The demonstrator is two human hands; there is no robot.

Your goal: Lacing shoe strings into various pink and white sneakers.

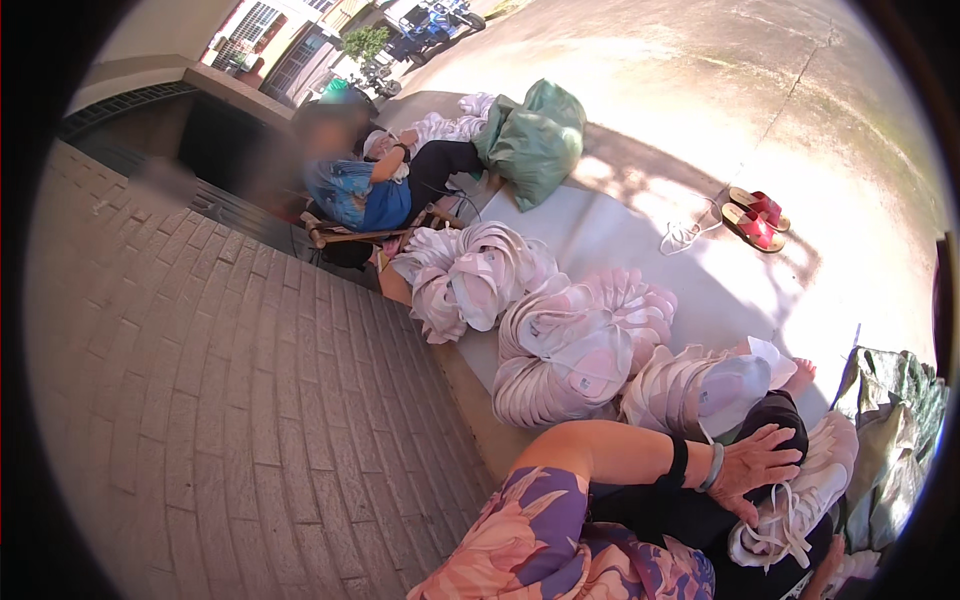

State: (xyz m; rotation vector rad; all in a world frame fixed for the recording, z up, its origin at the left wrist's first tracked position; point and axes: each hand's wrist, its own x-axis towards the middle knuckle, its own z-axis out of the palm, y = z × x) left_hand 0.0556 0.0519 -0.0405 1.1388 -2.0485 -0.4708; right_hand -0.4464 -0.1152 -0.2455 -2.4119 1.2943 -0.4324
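Note:
My left hand (758, 468), with a bracelet and a black band behind it, lies with its fingers spread over my dark-trousered knee. Its fingertips and thumb reach the edge of a bundle of nested pinkish-white shoe pieces (825, 460) on my lap. White cord (790, 525) is looped and knotted at the bundle's near end. At the lower right edge a strip of skin, apparently my right hand (826, 568), shows beside the bundle; its fingers cannot be made out. Just beyond my knee stands another stack of such pieces (690, 390).
More tied bundles (565, 345) line the pale sheet (620, 240). A co-worker (365, 190) sits farther off beside a green sack (535, 140). Red sandals (755, 220) and loose cord (688, 232) lie right. A brick wall (250, 400) runs left; a crumpled green sack (890, 430) is at right.

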